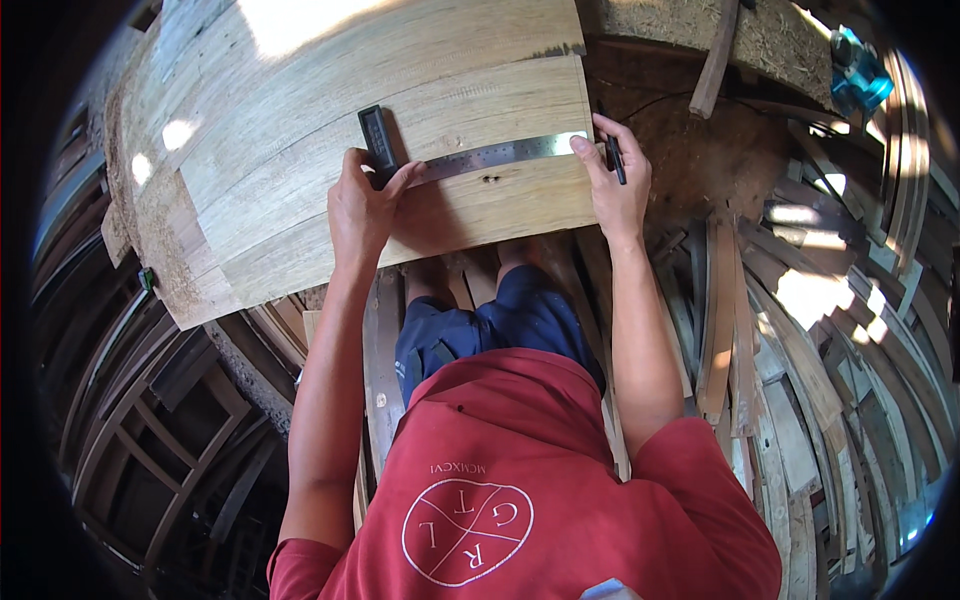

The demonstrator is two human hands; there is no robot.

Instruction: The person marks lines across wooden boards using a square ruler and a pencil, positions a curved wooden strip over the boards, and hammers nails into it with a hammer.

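A pale wooden panel made of joined boards lies in front of me. Across its right part rests a try square with a metal ruled blade and a black stock. My left hand is closed round the near end of the stock, its thumb by the start of the blade. At the panel's right edge, the thumb of my right hand presses on the blade's far end. A black pen sits between the fingers of that same hand, pointing toward me.
A teal power tool stands at the far right, near a sawdust-strewn board. A wooden bar juts toward me there. Stacked wood strips fill the right side; wooden frames lie at the lower left.
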